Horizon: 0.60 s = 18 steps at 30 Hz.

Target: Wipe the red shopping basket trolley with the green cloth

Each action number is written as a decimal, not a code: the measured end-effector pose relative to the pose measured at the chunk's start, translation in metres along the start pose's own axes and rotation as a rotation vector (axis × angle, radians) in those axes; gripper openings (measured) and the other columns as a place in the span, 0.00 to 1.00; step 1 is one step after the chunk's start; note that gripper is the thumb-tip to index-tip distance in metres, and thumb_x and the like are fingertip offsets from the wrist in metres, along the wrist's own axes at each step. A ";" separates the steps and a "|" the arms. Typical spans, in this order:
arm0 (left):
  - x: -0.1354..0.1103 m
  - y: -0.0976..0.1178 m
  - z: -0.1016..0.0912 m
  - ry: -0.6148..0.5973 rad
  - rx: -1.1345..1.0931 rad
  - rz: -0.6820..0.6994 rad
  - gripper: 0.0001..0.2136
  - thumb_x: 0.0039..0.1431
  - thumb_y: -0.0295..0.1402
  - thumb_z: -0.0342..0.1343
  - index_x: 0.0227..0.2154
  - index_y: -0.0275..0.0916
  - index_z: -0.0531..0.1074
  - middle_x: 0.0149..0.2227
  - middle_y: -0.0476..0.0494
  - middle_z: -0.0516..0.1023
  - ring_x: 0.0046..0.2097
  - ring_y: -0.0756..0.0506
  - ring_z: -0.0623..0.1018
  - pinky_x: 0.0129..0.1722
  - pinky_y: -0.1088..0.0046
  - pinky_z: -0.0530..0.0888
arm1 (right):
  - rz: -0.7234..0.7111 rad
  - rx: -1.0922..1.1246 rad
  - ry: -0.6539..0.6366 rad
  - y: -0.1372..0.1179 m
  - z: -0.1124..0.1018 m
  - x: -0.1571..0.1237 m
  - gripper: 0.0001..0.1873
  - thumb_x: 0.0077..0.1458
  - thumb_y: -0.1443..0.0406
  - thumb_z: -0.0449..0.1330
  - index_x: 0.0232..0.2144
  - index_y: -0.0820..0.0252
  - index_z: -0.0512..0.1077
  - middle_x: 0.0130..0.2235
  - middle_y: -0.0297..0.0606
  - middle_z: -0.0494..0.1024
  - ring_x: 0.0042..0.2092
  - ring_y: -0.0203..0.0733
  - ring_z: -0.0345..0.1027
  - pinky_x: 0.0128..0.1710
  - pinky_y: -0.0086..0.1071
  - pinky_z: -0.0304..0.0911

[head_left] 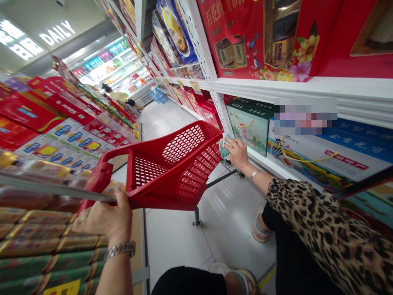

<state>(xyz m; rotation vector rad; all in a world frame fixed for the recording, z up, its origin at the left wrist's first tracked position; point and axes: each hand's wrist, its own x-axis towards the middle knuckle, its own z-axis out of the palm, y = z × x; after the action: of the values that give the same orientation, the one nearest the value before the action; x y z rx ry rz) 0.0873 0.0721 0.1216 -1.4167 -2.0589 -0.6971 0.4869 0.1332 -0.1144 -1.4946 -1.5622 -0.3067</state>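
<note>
— What do we log?

— Our left grip (102, 217), closed round a red shopping basket (198, 174) handle; our right grip (238, 153), pinching a pale green packet (224, 149) at the basket's rim, near a green gift box (249, 127).

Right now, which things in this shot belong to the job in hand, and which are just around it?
In use: left hand gripping the red shopping cart; right hand pinching a small pale green item.

Just around: green gift box; blue-and-white gift box; red gift boxes; stacked gold-and-green packages.
</note>
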 end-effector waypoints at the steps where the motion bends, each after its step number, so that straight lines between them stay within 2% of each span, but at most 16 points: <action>1: 0.000 -0.001 0.000 0.006 -0.002 0.003 0.19 0.58 0.52 0.47 0.22 0.42 0.65 0.23 0.39 0.63 0.36 0.34 0.72 0.35 0.57 0.70 | -0.051 0.028 -0.003 -0.009 -0.002 -0.001 0.20 0.68 0.71 0.54 0.53 0.50 0.80 0.62 0.41 0.78 0.59 0.54 0.62 0.56 0.49 0.55; 5: -0.001 -0.005 0.001 0.000 0.033 0.005 0.21 0.59 0.52 0.46 0.24 0.39 0.70 0.24 0.37 0.67 0.37 0.32 0.73 0.39 0.51 0.71 | -0.450 0.155 -0.025 -0.058 -0.005 -0.015 0.15 0.68 0.69 0.59 0.51 0.46 0.79 0.61 0.36 0.80 0.62 0.50 0.63 0.56 0.46 0.56; 7: -0.003 -0.006 0.001 -0.010 0.052 0.010 0.22 0.60 0.52 0.45 0.27 0.38 0.73 0.24 0.36 0.69 0.38 0.31 0.74 0.43 0.46 0.70 | -0.689 0.220 -0.026 -0.084 0.001 -0.030 0.12 0.67 0.68 0.62 0.48 0.45 0.79 0.61 0.35 0.79 0.62 0.47 0.66 0.57 0.47 0.57; 9: -0.005 -0.006 0.001 -0.004 0.059 0.021 0.24 0.62 0.53 0.44 0.29 0.37 0.74 0.25 0.35 0.71 0.40 0.29 0.75 0.48 0.42 0.69 | -0.857 0.260 -0.035 -0.108 0.011 -0.046 0.13 0.67 0.68 0.61 0.49 0.44 0.78 0.62 0.35 0.79 0.59 0.44 0.70 0.58 0.46 0.58; 11: -0.007 -0.005 0.000 -0.002 0.060 0.034 0.25 0.62 0.53 0.44 0.31 0.37 0.76 0.27 0.34 0.72 0.42 0.28 0.75 0.50 0.40 0.67 | -0.956 0.254 -0.060 -0.127 0.023 -0.060 0.17 0.67 0.69 0.61 0.52 0.43 0.77 0.62 0.35 0.78 0.55 0.41 0.74 0.57 0.45 0.59; 14: -0.010 -0.004 -0.002 -0.008 0.056 0.048 0.25 0.62 0.53 0.44 0.32 0.36 0.76 0.28 0.31 0.74 0.43 0.27 0.75 0.50 0.40 0.67 | -1.021 0.204 -0.091 -0.150 0.038 -0.073 0.21 0.65 0.72 0.60 0.54 0.43 0.75 0.61 0.35 0.79 0.51 0.38 0.77 0.55 0.43 0.61; 18: -0.011 -0.006 -0.002 -0.026 0.024 0.034 0.24 0.63 0.54 0.44 0.31 0.38 0.75 0.29 0.31 0.73 0.47 0.24 0.74 0.50 0.38 0.66 | -1.053 0.180 -0.076 -0.164 0.043 -0.070 0.14 0.67 0.69 0.60 0.51 0.47 0.77 0.59 0.37 0.80 0.53 0.41 0.76 0.51 0.41 0.61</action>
<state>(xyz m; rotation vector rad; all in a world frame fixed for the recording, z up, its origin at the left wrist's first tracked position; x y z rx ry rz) 0.0857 0.0612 0.1150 -1.4513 -2.0507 -0.6418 0.3115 0.0801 -0.1237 -0.4352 -2.2608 -0.6741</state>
